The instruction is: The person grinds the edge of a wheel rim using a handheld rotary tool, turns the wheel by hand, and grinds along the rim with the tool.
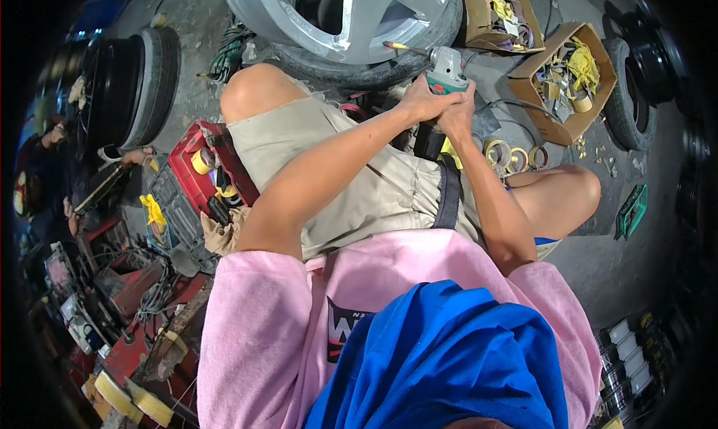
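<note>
Both hands are on an angle grinder (447,64) with a silver head and a green body. My left hand (428,101) is closed around its body from the left. Beside it, my right hand (456,113) also grips the body, with the fingers partly hidden. A thin tan and reddish piece (405,47) projects left from the grinder head, over the wheel's edge; I cannot tell whether it touches. The silver spoked wheel rim (359,25) rests tilted on a black tire (329,74) in front of my knees.
Two cardboard boxes (523,77) of sandpaper scraps stand at the right, near tape rolls (516,160). A red toolbox (193,160) sits by my left leg. More tires (155,85) and another person's hand (138,156) are at the left. A green tray (634,210) lies right.
</note>
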`<state>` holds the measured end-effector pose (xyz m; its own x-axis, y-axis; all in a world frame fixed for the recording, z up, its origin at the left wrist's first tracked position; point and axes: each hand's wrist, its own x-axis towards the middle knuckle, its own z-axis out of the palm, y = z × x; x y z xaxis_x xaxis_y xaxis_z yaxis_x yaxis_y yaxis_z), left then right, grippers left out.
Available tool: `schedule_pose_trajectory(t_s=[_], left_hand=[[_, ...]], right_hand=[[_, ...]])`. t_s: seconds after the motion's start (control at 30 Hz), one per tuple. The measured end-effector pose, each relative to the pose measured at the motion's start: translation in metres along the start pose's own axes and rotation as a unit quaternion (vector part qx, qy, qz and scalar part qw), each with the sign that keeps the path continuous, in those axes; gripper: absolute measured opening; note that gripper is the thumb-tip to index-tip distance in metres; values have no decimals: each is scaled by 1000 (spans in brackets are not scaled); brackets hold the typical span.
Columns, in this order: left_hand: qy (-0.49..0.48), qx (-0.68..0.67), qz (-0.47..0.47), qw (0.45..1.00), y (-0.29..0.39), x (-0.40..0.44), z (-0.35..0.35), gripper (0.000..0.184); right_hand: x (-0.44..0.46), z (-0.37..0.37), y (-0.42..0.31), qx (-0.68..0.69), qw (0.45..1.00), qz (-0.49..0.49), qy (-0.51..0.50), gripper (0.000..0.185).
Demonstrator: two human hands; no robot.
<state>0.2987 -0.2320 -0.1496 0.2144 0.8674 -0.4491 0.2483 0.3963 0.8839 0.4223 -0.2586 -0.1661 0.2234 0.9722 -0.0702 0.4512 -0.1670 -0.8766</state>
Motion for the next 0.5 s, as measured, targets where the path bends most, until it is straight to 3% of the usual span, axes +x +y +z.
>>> schedule_pose_trajectory(t_s=[0.43, 0.5], left_hand=[[44, -1, -34, 998, 6, -21, -2, 96], [64, 21, -57, 996, 9, -24, -2, 101]], right_hand=[[-11, 1, -8, 39, 998, 13, -44, 76], [-12, 2, -3, 13, 999, -8, -51, 63]])
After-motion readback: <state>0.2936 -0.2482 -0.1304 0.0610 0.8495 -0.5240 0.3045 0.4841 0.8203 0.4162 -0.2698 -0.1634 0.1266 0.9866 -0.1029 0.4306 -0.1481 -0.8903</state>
